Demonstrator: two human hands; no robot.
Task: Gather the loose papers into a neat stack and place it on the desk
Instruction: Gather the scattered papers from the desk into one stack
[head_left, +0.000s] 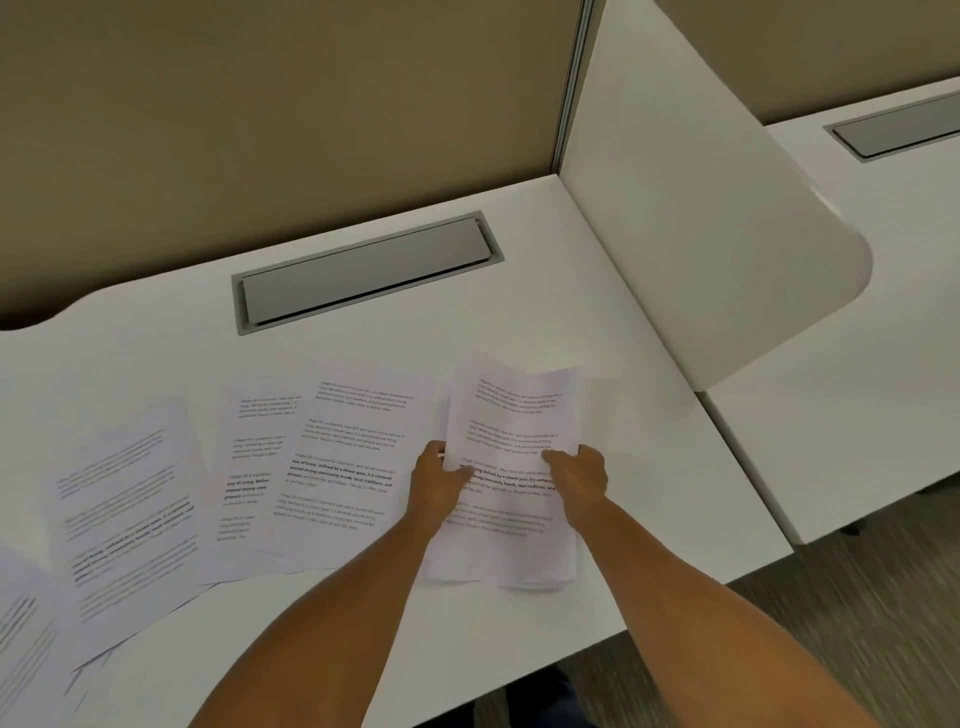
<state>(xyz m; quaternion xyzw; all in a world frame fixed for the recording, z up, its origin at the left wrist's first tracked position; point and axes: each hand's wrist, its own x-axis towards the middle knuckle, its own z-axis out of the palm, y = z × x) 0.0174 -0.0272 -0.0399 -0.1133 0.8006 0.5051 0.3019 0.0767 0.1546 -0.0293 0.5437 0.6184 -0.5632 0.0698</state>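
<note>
Printed white paper sheets (511, 467), partly gathered into a small bundle, are gripped at both side edges by the left hand (435, 475) and right hand (579, 473). Several loose printed pages (332, 467) are left spread across the white desk (519, 291), uncollected.

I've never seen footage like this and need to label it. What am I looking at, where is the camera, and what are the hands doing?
There is no machine here. The single picture comes from a camera on a person's head, looking down at their own bare arms. The left hand and right hand together hold a small bundle of printed papers by its sides, over a white desk. More loose sheets lie spread on the desk to the left. A grey cable hatch is set into the desk farther back.
</note>
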